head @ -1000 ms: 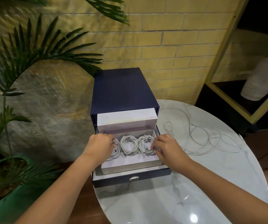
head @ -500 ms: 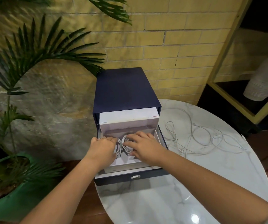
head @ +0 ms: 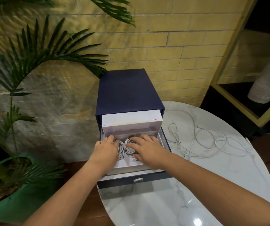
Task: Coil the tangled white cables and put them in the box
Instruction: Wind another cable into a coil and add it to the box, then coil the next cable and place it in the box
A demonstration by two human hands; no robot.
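Observation:
A dark blue box (head: 127,90) stands at the left rim of the marble table, its drawer (head: 136,179) pulled out toward me. A white tray in the drawer holds coiled white cables (head: 123,148). My left hand (head: 105,150) lies on the left coil, fingers bent over it. My right hand (head: 145,148) rests on the middle and right coils with fingers spread, hiding most of them. Loose tangled white cables (head: 204,141) sprawl on the table to the right of the box.
The round white marble table (head: 196,193) drops off close to the box's left side. A palm in a green pot (head: 8,198) stands at left. Behind is a yellow brick wall; at right a yellow-framed shelf holds a white ribbed vase (head: 266,82).
My right hand slid left from the drawer's right side onto the coils. My left hand shifted slightly forward over the left coil. The view moved a little.

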